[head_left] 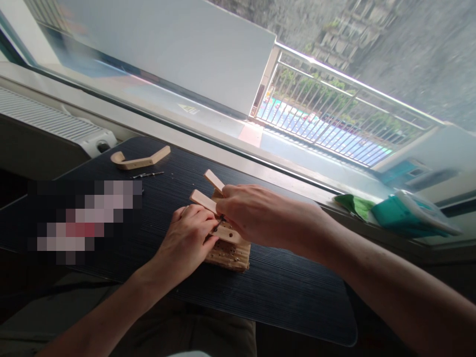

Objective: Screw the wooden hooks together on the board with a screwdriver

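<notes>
Both of my hands are close together over a wooden piece with dark holes, which rests on a rough light-brown block pitted with small holes. My left hand is closed on the left side of the wooden piece, fingers pressing on it. Curled above it is my right hand, closed on a thin dark metal tool that slants down at the wood; most of the tool is hidden by the fingers. Two pale wooden ends stick out beyond my hands.
On the dark table lie a bent wooden strip with a curled end and thin metal bits. A blurred-out patch covers the left. Behind are a window sill, a radiator, a green cloth and a teal container.
</notes>
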Available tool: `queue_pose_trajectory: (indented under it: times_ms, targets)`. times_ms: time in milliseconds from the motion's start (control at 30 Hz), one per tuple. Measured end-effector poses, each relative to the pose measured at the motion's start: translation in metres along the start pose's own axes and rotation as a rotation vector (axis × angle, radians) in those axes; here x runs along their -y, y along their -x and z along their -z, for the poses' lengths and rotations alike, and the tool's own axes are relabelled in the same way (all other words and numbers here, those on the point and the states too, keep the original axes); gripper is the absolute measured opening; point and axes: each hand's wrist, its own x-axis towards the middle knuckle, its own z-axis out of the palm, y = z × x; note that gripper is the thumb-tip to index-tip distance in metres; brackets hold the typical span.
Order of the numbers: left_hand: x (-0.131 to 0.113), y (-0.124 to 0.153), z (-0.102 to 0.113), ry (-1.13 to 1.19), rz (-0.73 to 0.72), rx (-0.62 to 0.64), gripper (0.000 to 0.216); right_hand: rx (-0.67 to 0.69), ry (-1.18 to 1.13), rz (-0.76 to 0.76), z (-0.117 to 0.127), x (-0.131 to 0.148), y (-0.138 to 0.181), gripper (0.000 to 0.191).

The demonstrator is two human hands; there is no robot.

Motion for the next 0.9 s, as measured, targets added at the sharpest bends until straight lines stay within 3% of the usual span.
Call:
queue_pose_trajectory:
  times_ms: [433, 900]
  targets:
    - [-0.005, -0.003, 0.001, 0.057, 0.107, -0.003, 0.005, -0.043, -0.014, -0.006, -0.001, -0.002, -0.002, 0.019]
    - [-0.011, -0.009, -0.001, -0.07, 0.072, -0.051, 0.008, -0.022, -0.003, -0.057, 0.0, -0.004, -0.002, 0.017]
